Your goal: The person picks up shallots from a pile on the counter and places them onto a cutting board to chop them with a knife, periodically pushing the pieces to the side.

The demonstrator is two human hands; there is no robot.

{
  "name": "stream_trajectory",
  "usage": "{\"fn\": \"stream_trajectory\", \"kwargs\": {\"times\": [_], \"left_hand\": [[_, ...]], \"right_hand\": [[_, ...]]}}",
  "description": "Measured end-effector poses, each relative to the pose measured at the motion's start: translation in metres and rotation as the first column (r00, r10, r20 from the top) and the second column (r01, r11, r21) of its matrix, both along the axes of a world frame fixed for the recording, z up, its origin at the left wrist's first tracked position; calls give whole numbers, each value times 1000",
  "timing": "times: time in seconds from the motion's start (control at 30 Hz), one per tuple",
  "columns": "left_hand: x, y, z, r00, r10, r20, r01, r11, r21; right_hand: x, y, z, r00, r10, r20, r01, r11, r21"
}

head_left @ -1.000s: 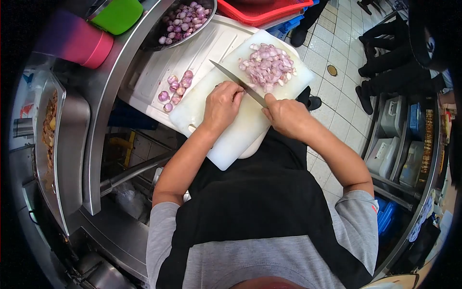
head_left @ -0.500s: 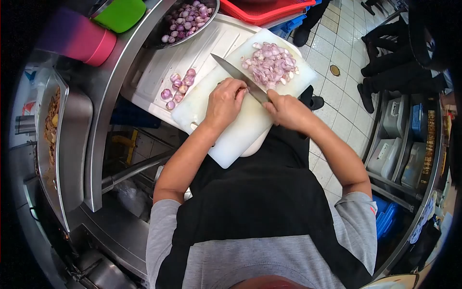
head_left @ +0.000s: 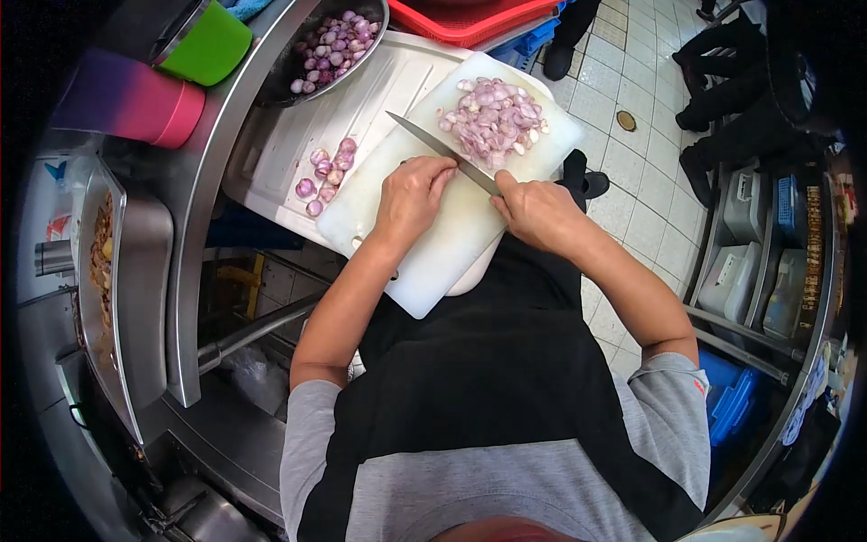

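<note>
Loose whole shallots (head_left: 325,174) lie on the white tray (head_left: 280,149), between nine and ten o'clock from the left hand (head_left: 411,197). That hand's fingers are bunched narrow, right by the blade over the cutting board (head_left: 424,257); I can't tell if they pinch anything. The knife (head_left: 433,143) points to ten o'clock, its handle closed in the right hand (head_left: 539,212), with sliced shallots (head_left: 492,122) piled at that hand's eleven.

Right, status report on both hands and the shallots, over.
Right hand gripping knife. Left hand over cutting board, fingertips beside blade, pinch unclear. Sliced shallots heaped beyond blade. No obstruction visible except those fingertips.
</note>
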State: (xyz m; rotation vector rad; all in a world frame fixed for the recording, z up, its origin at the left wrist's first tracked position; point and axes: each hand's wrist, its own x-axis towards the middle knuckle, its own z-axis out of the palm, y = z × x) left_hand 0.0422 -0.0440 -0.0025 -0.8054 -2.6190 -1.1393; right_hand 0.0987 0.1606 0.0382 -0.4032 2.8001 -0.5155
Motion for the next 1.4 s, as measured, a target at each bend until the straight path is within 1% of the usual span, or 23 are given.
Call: {"fn": "stream_trajectory", "kwargs": {"times": [0.03,0.1,0.17,0.2,0.27,0.37,0.4,0.47,0.57,0.6,0.67,0.77,0.8,0.87,0.9,0.97,1.03,1.1,1.17,1.2,1.27,1.4], "left_hand": [[0,-1,-2,1000,0,0,0,1000,-1],[0,-4,-6,997,-37,-62,37,999,-1],[-2,-4,-7,995,-54,-87,52,998,-18],[-2,-4,-7,991,-74,-111,70,997,-34],[-3,-3,-8,990,-76,-116,71,996,-46],[-2,-3,-10,991,-65,-121,59,997,-55],[-2,-3,-10,991,-56,-124,49,997,-54],[-2,-3,-10,991,-50,-122,45,998,-42],[-4,-3,-11,991,-48,-126,45,999,-24],[-4,-3,-11,990,-55,-130,53,998,-18],[-4,-4,-12,990,-52,-128,49,999,-21],[-3,-3,-11,992,-32,-122,30,999,-19],[-3,-3,-10,992,-24,-121,22,1000,-18],[-3,-3,-11,992,-26,-120,24,1000,-16],[-4,-3,-10,993,-28,-119,27,1000,-14],[-3,-3,-8,993,-27,-117,25,1000,-16],[-3,-2,-8,993,-31,-112,30,999,-14],[-2,-2,-10,994,-18,-108,18,1000,-4],[-3,-1,-10,994,-15,-110,16,1000,6],[-3,-1,-11,994,-16,-111,18,1000,13],[-3,-2,-11,992,-22,-121,22,1000,1],[-4,-3,-11,990,-30,-136,29,1000,-9]], "right_hand": [[-1,0,-4,1000,1,-17,-1,1000,-3],[-3,1,-6,999,4,-34,-4,1000,-7],[-6,3,0,997,59,-57,-59,998,-9],[-6,3,8,997,55,-56,-55,998,-9],[-5,3,29,996,79,32,-81,994,80],[0,2,38,994,68,85,-72,997,41],[1,0,28,994,70,86,-74,996,42],[4,-4,-1,999,20,-40,-20,1000,-12],[-3,-3,-3,998,28,-57,-29,999,-12],[-3,-3,4,998,26,-57,-27,1000,-16],[-5,1,27,997,70,38,-72,996,54],[2,-2,29,997,53,48,-55,998,42],[1,-3,21,997,56,46,-58,997,44],[0,-5,-3,1000,-1,-5,1,999,-54],[-2,-6,-1,1000,-1,-7,1,999,-54],[-5,-5,9,999,17,35,-18,999,27],[-5,-2,30,997,33,68,-36,998,43],[-4,-1,36,993,54,101,-60,996,63],[-1,-4,31,994,28,108,-32,999,35],[-1,-6,20,994,30,108,-34,999,35],[-2,-9,-4,997,-37,65,40,998,-51],[-7,-2,24,997,10,73,-8,1000,-23]]}}
